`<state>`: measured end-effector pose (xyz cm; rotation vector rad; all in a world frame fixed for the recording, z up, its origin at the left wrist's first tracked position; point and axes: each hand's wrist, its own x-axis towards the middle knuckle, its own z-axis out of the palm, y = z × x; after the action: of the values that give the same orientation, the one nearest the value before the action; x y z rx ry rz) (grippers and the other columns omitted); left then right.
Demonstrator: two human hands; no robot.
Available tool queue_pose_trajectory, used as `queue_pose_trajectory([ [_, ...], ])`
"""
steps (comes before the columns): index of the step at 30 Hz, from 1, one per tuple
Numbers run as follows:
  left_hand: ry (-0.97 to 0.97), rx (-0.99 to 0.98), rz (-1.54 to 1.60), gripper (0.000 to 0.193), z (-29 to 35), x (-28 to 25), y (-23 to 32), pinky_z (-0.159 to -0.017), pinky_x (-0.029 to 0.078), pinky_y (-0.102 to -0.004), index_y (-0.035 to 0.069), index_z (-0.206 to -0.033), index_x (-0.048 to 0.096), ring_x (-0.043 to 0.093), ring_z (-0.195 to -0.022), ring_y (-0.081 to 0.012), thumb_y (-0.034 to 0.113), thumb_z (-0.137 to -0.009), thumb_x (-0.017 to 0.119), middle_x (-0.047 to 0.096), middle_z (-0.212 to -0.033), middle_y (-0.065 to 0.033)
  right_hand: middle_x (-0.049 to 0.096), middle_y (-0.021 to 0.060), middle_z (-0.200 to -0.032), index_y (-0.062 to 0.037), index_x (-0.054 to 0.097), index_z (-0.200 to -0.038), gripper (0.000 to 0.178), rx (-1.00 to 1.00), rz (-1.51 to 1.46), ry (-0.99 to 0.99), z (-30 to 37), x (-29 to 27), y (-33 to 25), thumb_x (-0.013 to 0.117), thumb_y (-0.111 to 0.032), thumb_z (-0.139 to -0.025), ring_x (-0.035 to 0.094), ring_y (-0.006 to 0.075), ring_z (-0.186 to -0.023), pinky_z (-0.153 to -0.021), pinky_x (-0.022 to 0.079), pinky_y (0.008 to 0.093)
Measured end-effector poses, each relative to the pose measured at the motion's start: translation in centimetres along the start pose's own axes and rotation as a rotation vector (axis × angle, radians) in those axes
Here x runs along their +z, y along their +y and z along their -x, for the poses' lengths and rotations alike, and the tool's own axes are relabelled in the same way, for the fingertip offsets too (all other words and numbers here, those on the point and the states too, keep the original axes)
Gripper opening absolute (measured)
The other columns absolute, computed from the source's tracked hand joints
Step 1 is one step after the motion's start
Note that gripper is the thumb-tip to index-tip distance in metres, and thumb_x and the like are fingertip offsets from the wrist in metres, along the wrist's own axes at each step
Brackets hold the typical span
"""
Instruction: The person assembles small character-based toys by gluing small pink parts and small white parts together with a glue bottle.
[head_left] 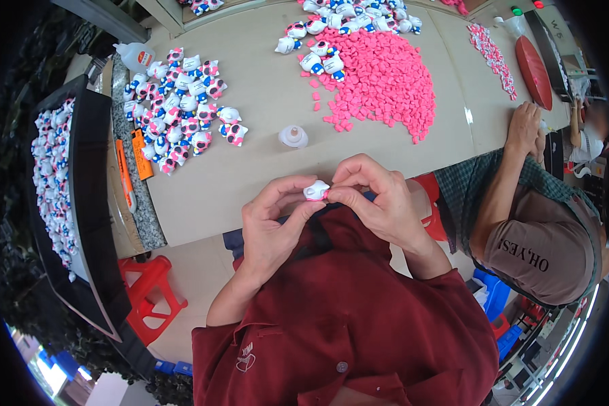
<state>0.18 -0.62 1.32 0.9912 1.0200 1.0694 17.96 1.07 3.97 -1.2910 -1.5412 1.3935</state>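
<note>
Between my two hands, over the table's near edge, is a small white toy figurine (315, 189) with pink along its lower side. My left hand (267, 227) pinches it from the left between thumb and fingers. From the other side my right hand (386, 206) has thumb and forefinger closed at its pink edge; whether a separate pink piece sits in that pinch cannot be made out. A small translucent dropper bottle (293, 137) stands just beyond my hands. Farther off spreads a heap of small pink pieces (386, 81), with white, blue and pink figurines (331, 65) at its left edge.
Many figurines (183, 101) lie at left, beside a white bottle (135, 57) and orange cutter (124, 174). A black tray (91, 196) of figurines stands far left. At right, a co-worker's hand (523, 127) is near a red dish (533, 71). Red stools (149, 291) stand below.
</note>
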Motion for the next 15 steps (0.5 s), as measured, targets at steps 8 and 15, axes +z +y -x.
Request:
queue_pose_trajectory([
  [8,0.005,0.022,-0.014,0.024,-0.2,0.4,-0.2,-0.081,0.053,-0.0274,-0.002,-0.104,0.060,0.065,-0.092,-0.0171,-0.006,-0.081,0.064,0.065,-0.100,-0.0093,0.065,0.0049,-0.076,-0.0009,0.064,-0.084,0.010,-0.341,0.239,0.171,-0.6,0.1,1.6,0.070,-0.004,-0.077,0.057,0.0137,-0.068,-0.059,0.045,0.0251],
  [15,0.096,0.261,-0.365,0.025,-0.6,0.0,-0.4,-0.075,0.055,-0.0273,0.003,-0.098,0.065,0.066,-0.087,-0.0191,-0.004,-0.075,0.070,0.067,-0.096,-0.0094,0.064,0.0057,-0.074,-0.0011,0.065,-0.082,0.010,-0.378,0.171,0.169,-1.5,0.8,2.2,0.071,-0.003,-0.073,0.055,0.0181,-0.069,-0.061,0.044,0.0294],
])
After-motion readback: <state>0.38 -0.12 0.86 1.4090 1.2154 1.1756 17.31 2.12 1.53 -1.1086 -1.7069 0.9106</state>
